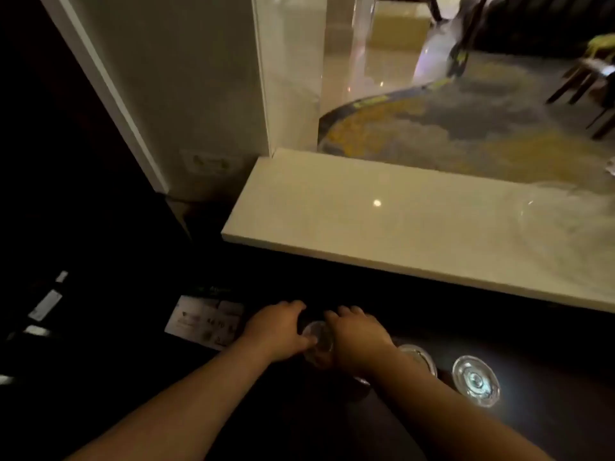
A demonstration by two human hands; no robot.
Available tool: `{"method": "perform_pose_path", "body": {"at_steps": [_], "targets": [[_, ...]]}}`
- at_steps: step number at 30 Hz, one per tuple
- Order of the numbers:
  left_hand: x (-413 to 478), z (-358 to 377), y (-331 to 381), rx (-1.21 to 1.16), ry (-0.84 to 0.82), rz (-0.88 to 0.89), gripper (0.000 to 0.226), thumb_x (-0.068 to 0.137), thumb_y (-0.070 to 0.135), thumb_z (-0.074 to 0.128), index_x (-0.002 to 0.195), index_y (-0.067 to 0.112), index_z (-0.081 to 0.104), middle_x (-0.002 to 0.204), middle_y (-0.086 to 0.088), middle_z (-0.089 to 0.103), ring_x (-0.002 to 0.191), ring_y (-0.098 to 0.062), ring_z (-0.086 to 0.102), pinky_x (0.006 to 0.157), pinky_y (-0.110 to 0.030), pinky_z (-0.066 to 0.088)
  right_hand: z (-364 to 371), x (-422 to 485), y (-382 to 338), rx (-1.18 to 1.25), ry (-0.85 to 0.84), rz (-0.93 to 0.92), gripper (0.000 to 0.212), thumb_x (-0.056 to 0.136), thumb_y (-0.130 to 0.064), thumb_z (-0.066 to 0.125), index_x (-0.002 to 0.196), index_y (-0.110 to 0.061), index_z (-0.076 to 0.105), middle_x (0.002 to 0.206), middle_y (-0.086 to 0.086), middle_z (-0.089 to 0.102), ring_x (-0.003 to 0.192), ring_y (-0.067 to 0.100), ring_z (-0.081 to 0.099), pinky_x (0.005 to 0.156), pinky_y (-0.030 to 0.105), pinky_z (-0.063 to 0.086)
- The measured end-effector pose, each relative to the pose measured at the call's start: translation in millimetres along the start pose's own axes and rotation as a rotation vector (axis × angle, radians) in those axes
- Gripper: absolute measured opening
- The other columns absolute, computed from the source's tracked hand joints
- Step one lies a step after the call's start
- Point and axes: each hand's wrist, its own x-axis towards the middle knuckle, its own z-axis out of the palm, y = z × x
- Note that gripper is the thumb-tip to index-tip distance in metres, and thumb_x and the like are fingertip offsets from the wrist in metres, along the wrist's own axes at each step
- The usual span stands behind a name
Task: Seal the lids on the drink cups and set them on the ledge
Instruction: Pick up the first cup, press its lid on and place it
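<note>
A drink cup [317, 341] with a clear lid stands on the dark counter [549, 427], below the near edge of the pale stone ledge [399, 234] and toward that ledge's left end; only a small part of the lid shows between the two hands. The left hand [278, 329] is curled over the cup's left side, its thumb lying on the lid's rim and its fingers wrapped over the far edge. The right hand [357, 332] covers the cup's right side, palm down, fingers bent over the lid's far rim; both hands are thus closed on the same cup and lid, and both forearms run back toward the lower edge of the view. To the right of this cup, also on the counter below the ledge, a second lidded cup [419, 357] is partly hidden behind the right forearm, and a third lidded cup [476, 380] stands clear further right, its round clear lid seen from above. The three cups form a row running to the right, apart from one another. To the left of the held cup, a printed card [204, 322] lies flat on the counter; its text is too blurred to read. The ledge surface carries a bright spot of reflected light. Beyond the ledge's far edge lie a patterned carpet [449, 128] and a glossy floor [376, 61], and a white wall [186, 94] rises from the ledge's left end.
</note>
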Motion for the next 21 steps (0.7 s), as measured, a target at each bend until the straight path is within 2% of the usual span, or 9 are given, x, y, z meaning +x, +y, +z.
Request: {"method": "perform_pose_path", "body": {"at_steps": [2,4,7,9,11,14,16,18,21], "targets": [[6.2,21.8,2.2,-0.135,-0.055,-0.056,0.061,0.089,0.062,0.066,0.139,0.030,0.056,0.134,-0.004,0.068,0.117,-0.027,0.066,0.091,-0.037,0.056,19.9,6.8,0.8,-0.036,-0.079,0.013,0.080,0.079,-0.071,0.052,0.143,-0.022,0.048,0.138,0.009,0.059,0.129,0.034,0.052,0.110,0.048,0.040],[6.6,41.7,4.4,-0.250,-0.033,-0.124,0.035,0.097,0.052,0.062,0.126,0.032,0.062,0.118,-0.002,0.073,0.101,-0.025,0.069,0.074,-0.034,0.055,32.9,8.0,2.3,-0.040,-0.080,0.021,0.082,0.083,-0.066,0.056,0.150,-0.021,0.041,0.144,0.011,0.056,0.136,0.034,0.048,0.120,0.050,0.029],[11.8,56.8,-2.2,-0.407,0.035,-0.214,0.019,0.101,0.040,0.061,0.117,0.032,0.065,0.105,0.001,0.073,0.088,-0.019,0.067,0.058,-0.028,0.045,40.1,15.2,2.8,-0.017,-0.037,0.026,0.079,0.085,-0.057,0.062,0.151,-0.020,0.040,0.143,0.011,0.057,0.138,0.032,0.047,0.121,0.046,0.028],[13.3,58.5,-10.2,-0.471,0.033,-0.253,0.013,0.102,0.038,0.063,0.112,0.030,0.066,0.099,0.004,0.071,0.084,-0.015,0.066,0.060,-0.028,0.047,39.5,13.5,0.1,0.033,0.029,0.026,0.072,0.087,-0.053,0.062,0.148,-0.019,0.044,0.139,0.010,0.058,0.134,0.032,0.050,0.111,0.043,0.040],[13.0,58.3,-18.3,-0.509,0.037,-0.277,0.006,0.101,0.036,0.064,0.104,0.031,0.065,0.095,0.006,0.069,0.082,-0.014,0.066,0.061,-0.028,0.049,41.4,8.5,-5.1,0.086,0.163,0.034,0.058,0.088,-0.050,0.060,0.136,-0.020,0.053,0.127,0.007,0.060,0.119,0.029,0.056,0.093,0.040,0.052],[8.1,58.0,-31.8,-0.537,0.047,-0.303,0.010,0.099,0.035,0.067,0.093,0.037,0.059,0.090,0.009,0.068,0.079,-0.011,0.066,0.060,-0.028,0.048,48.1,1.1,-18.9,0.265,0.281,0.116,0.034,0.089,-0.047,0.056,0.112,-0.021,0.058,0.104,0.003,0.066,0.093,0.023,0.065,0.071,0.034,0.053],[4.1,61.2,-41.6,-0.559,0.041,-0.340,0.015,0.099,0.035,0.067,0.090,0.037,0.056,0.090,0.006,0.069,0.078,-0.013,0.068,0.062,-0.029,0.052,54.3,-0.3,-27.1,0.386,0.176,0.241,0.032,0.093,-0.049,0.051,0.101,-0.020,0.061,0.093,0.003,0.072,0.083,0.023,0.070,0.066,0.034,0.054],[0.0,65.1,-49.8,-0.574,0.029,-0.370,0.015,0.097,0.036,0.068,0.089,0.034,0.056,0.090,0.003,0.070,0.076,-0.018,0.071,0.065,-0.033,0.057,60.7,0.8,-32.3,0.399,-0.024,0.337,0.043,0.096,-0.051,0.047,0.099,-0.014,0.068,0.096,0.009,0.076,0.087,0.028,0.072,0.068,0.032,0.053],[-3.3,67.4,-55.9,-0.598,0.015,-0.388,0.014,0.094,0.042,0.066,0.090,0.033,0.057,0.087,0.001,0.072,0.073,-0.021,0.073,0.070,-0.040,0.062,64.6,2.9,-38.0,0.509,-0.238,0.437,0.056,0.102,-0.053,0.042,0.111,-0.005,0.069,0.105,0.017,0.076,0.087,0.033,0.076,0.074,0.040,0.063]]}}
